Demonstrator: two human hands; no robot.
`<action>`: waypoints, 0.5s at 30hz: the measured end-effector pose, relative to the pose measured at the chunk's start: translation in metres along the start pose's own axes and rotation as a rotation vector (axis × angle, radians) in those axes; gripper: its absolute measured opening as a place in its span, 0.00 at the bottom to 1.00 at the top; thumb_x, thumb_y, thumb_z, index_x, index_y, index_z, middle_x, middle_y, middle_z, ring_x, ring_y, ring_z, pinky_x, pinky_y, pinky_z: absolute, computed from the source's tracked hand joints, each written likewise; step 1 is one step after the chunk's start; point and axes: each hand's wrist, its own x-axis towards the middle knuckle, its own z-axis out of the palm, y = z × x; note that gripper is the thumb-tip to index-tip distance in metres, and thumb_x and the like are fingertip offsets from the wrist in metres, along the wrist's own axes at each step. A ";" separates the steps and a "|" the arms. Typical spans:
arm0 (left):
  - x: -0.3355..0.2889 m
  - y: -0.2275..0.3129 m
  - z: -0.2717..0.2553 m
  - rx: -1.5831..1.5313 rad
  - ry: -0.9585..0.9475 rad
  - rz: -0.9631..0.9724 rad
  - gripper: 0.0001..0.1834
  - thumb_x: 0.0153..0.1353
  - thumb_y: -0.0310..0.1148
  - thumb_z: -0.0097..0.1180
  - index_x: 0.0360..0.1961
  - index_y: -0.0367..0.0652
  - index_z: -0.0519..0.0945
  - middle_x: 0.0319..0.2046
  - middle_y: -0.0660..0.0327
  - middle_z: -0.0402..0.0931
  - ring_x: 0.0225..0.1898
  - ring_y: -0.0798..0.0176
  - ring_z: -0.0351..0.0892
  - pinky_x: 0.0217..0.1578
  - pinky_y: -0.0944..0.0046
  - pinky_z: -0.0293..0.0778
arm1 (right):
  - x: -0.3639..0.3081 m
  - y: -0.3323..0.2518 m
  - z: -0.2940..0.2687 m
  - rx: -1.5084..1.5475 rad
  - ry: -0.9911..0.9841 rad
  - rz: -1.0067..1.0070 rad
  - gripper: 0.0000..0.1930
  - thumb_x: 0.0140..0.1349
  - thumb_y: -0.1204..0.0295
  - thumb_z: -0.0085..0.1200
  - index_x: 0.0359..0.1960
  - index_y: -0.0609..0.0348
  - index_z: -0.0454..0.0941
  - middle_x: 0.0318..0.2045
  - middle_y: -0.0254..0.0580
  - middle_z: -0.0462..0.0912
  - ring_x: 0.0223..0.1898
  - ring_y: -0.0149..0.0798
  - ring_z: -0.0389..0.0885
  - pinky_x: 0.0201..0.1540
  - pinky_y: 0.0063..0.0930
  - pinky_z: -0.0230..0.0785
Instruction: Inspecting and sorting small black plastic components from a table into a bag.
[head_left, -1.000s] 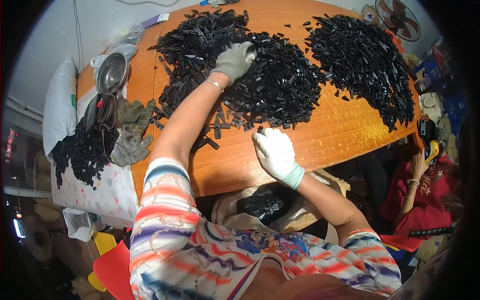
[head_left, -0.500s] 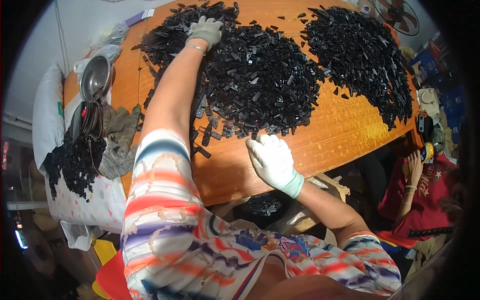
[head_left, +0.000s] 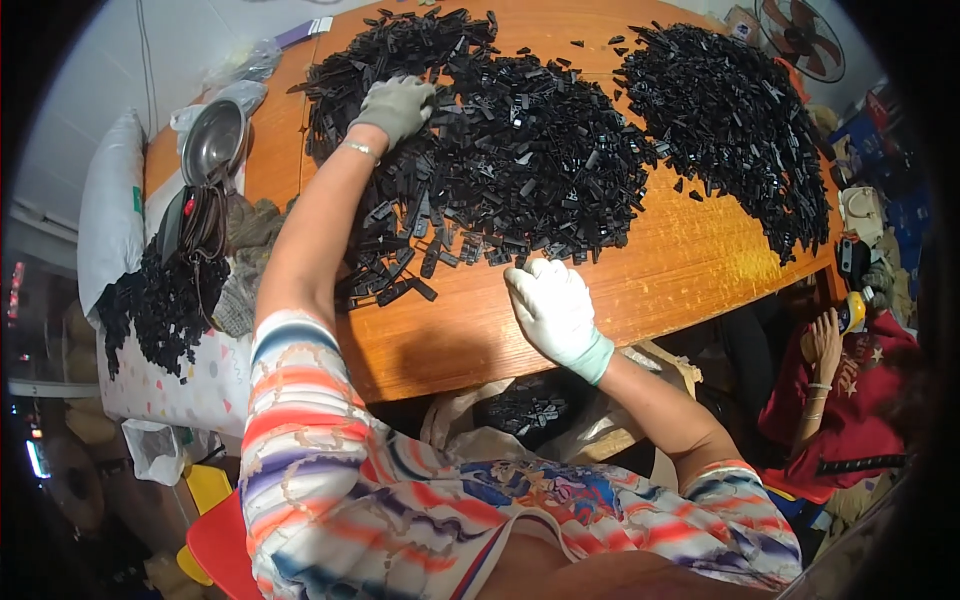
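A wide heap of small black plastic pieces (head_left: pixel 540 160) covers the middle of the orange-brown wooden table (head_left: pixel 450 335). My left hand (head_left: pixel 397 107), in a grey glove, lies over the heap's left part. Its fingers stretch to the right across the pieces, their tips partly lost among them. At the heap's near edge my right hand (head_left: pixel 557 315), in a white glove with a pale green cuff, rests on the tabletop. Its fingers are curled in, and whatever they may hold is hidden. Loose longer black pieces (head_left: pixel 395 280) lie between my left forearm and the right hand.
Another black heap (head_left: pixel 730 130) spreads at the right. A metal bowl (head_left: pixel 213 142), a worn knitted glove (head_left: pixel 240 290) and more black pieces (head_left: pixel 160 315) are at the left. Below the table edge, an open sack (head_left: pixel 600 435) holds black pieces. A person in a red top (head_left: pixel 850 400) sits at right.
My left hand has drawn nearer to me over the heap, and the elbow has swung left. More loose pieces lie beside the forearm. The right hand stays almost in place.
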 end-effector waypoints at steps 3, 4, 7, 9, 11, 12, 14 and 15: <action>-0.016 -0.001 -0.012 -0.019 -0.113 -0.036 0.18 0.60 0.42 0.51 0.51 0.55 0.76 0.51 0.60 0.74 0.57 0.54 0.69 0.56 0.53 0.66 | 0.000 0.002 0.000 0.001 0.024 -0.001 0.07 0.55 0.74 0.53 0.36 0.56 0.75 0.26 0.40 0.69 0.29 0.42 0.71 0.29 0.35 0.65; -0.017 0.000 -0.017 -0.015 -0.111 -0.038 0.18 0.60 0.42 0.51 0.51 0.55 0.76 0.51 0.60 0.74 0.57 0.54 0.69 0.56 0.53 0.66 | 0.000 0.002 0.000 0.007 0.020 -0.003 0.06 0.55 0.74 0.53 0.35 0.57 0.75 0.26 0.40 0.69 0.29 0.43 0.71 0.29 0.35 0.65; -0.010 0.014 -0.030 -0.110 0.059 -0.088 0.16 0.62 0.42 0.49 0.50 0.56 0.78 0.48 0.59 0.76 0.55 0.53 0.72 0.54 0.53 0.69 | 0.001 0.000 -0.003 0.002 -0.001 0.007 0.06 0.55 0.74 0.53 0.34 0.57 0.75 0.25 0.41 0.69 0.29 0.43 0.72 0.29 0.35 0.65; 0.002 0.028 -0.027 -0.228 0.013 -0.084 0.17 0.63 0.41 0.49 0.52 0.56 0.77 0.49 0.59 0.76 0.55 0.54 0.72 0.54 0.53 0.69 | 0.000 -0.002 -0.003 -0.007 -0.021 0.019 0.06 0.55 0.74 0.52 0.34 0.57 0.75 0.25 0.41 0.70 0.29 0.43 0.72 0.29 0.36 0.65; 0.015 0.038 -0.014 -0.148 -0.040 -0.001 0.17 0.63 0.39 0.50 0.53 0.57 0.76 0.53 0.60 0.74 0.57 0.54 0.71 0.56 0.52 0.69 | 0.000 -0.001 -0.003 0.006 0.003 0.003 0.06 0.55 0.74 0.52 0.35 0.57 0.74 0.26 0.41 0.70 0.29 0.44 0.72 0.29 0.36 0.65; 0.018 0.041 -0.008 -0.127 -0.085 0.021 0.18 0.63 0.39 0.50 0.54 0.57 0.76 0.54 0.60 0.73 0.57 0.54 0.71 0.56 0.52 0.69 | 0.001 0.000 -0.002 0.003 0.004 0.001 0.06 0.55 0.74 0.52 0.35 0.57 0.74 0.26 0.41 0.70 0.29 0.44 0.72 0.29 0.36 0.65; 0.022 0.045 -0.005 -0.156 -0.050 0.064 0.18 0.63 0.38 0.50 0.54 0.57 0.75 0.56 0.60 0.70 0.56 0.53 0.71 0.55 0.51 0.69 | 0.000 0.000 0.001 0.023 0.019 -0.013 0.06 0.54 0.74 0.52 0.35 0.57 0.74 0.26 0.41 0.70 0.29 0.44 0.72 0.29 0.36 0.65; 0.023 0.045 -0.004 -0.166 -0.097 0.012 0.18 0.63 0.37 0.50 0.55 0.54 0.74 0.57 0.61 0.70 0.56 0.53 0.71 0.55 0.52 0.70 | 0.001 -0.002 0.001 0.015 0.032 0.014 0.07 0.53 0.75 0.57 0.34 0.54 0.78 0.25 0.37 0.71 0.29 0.42 0.72 0.30 0.35 0.64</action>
